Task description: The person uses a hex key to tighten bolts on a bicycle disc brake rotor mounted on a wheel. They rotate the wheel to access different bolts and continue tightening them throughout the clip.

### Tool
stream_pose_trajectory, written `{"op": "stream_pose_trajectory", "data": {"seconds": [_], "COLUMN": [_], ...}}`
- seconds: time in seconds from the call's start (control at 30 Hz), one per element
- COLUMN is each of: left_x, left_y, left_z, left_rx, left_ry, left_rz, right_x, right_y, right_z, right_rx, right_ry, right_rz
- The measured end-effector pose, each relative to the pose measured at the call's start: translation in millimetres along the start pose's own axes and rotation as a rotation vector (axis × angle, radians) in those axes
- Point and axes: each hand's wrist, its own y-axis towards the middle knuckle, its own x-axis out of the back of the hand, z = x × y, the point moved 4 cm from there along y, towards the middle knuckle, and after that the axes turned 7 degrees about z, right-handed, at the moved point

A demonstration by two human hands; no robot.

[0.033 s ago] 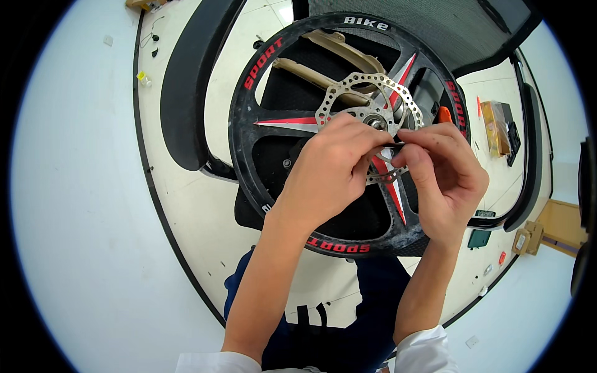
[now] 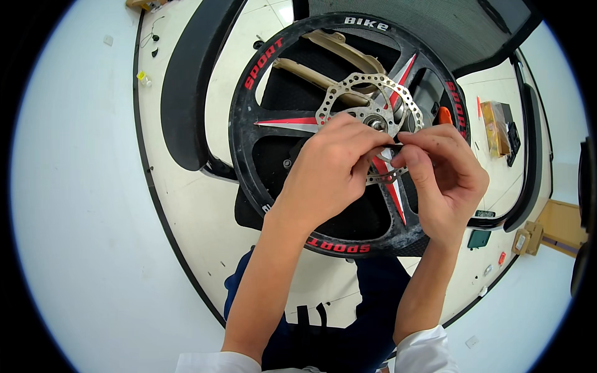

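A black spoked bicycle wheel [image 2: 244, 155] with red and white accents lies flat across an office chair. Bolted around its hub [image 2: 377, 122] is a silver drilled brake disc [image 2: 354, 79]. Above the hub's near side, my left hand [image 2: 336, 165] is closed with fingertips pinched together. Facing it, my right hand [image 2: 449, 177] pinches too, thumb against fingers. Between both sets of fingertips runs a thin, small black piece [image 2: 393, 145]; its kind cannot be made out, as fingers cover most of it. Part of the disc lies hidden under my hands.
Beige fork-like metal parts [image 2: 306, 72] sit beneath the wheel. An orange-handled item [image 2: 444, 115] shows at its right. Chair armrests [image 2: 186, 87] flank it. On the floor are a yellow-capped bottle [image 2: 143, 79], a dark green case [image 2: 479, 239] and cardboard boxes [image 2: 527, 239].
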Motion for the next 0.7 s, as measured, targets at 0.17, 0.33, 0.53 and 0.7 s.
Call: {"op": "stream_pose_trajectory", "data": {"seconds": [0.17,0.33,0.53,0.7], "left_x": [1,1,0,0], "left_y": [-1,0,0,-1], "left_z": [-1,0,-3,-1], "left_rx": [0.006,-0.017,-0.027,-0.025], "left_ry": [-0.031,-0.039,0.002,-0.027], "left_rz": [-0.088,-0.084,-0.07,-0.014], "right_x": [-3,-3,6,4], "right_y": [-5,-7,-2,-2], "right_z": [-3,-4,-8,-13], "right_rx": [-0.141,-0.208,-0.098,-0.093], "right_ry": [0.165,0.349,0.194,0.315], "right_rz": [-0.066,-0.031,0.081,0.139]}}
